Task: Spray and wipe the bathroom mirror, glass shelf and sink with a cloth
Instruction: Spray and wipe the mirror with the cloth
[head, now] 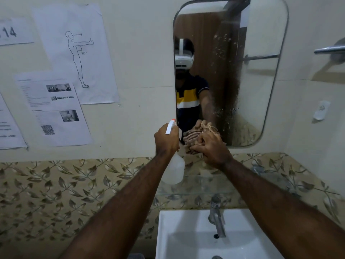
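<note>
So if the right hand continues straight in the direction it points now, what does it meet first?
The right hand already presses the cloth toward the lower left corner of the mirror. Going straight on, it probably meets only the cloth and the glass behind it, though the depth is hard to judge.

Mirror (pixel 252 71) above glass shelf (pixel 214 186), sink (pixel 186 230) below, papers (pixel 56 81) left of mirror

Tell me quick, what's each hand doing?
Left hand: closed around the spray bottle.
Right hand: pressing the cloth to the mirror.
</note>
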